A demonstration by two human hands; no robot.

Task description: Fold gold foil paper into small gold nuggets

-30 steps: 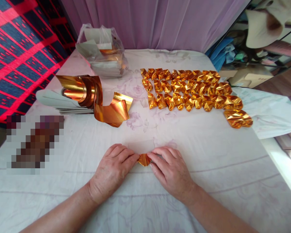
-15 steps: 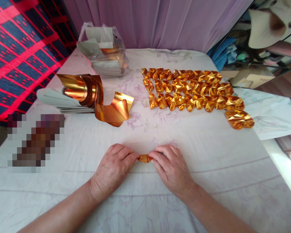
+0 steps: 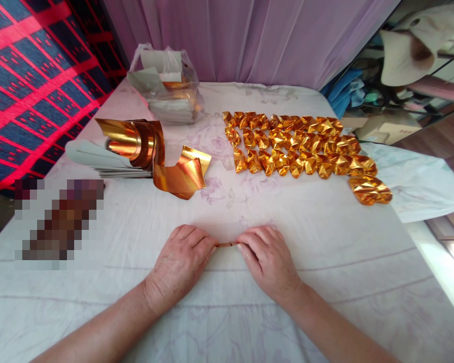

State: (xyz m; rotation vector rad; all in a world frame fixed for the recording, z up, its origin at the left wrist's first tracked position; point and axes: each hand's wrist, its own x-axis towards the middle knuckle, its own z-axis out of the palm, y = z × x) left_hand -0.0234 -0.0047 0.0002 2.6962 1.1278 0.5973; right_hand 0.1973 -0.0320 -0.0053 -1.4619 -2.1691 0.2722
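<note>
A piece of gold foil paper (image 3: 226, 245) stretches between my two hands above the cloth-covered table (image 3: 227, 327). Only a thin, flat edge of it shows; the rest is hidden by fingers. My left hand (image 3: 187, 254) pinches its left end, and my right hand (image 3: 267, 257) pinches the right end. Beyond my right hand lie rows of folded gold paper pieces (image 3: 297, 141), several in each row. One pair of folded pieces (image 3: 371, 190) lies at the near right of the rows. Ahead of my left hand are loose gold foil sheets (image 3: 179, 176).
A curled stack of gold and grey-backed sheets (image 3: 132, 146) stands at the left. Behind it is a clear plastic bag (image 3: 164, 83) of paper. A blurred-out item (image 3: 60, 222) lies near the left edge. A white bag (image 3: 419, 181) hangs past the right edge.
The foil piece between my hands has gone from a wider, rounded shape to a thin edge-on line. Both hands keep their pinch in nearly the same place. The view has shifted slightly.
</note>
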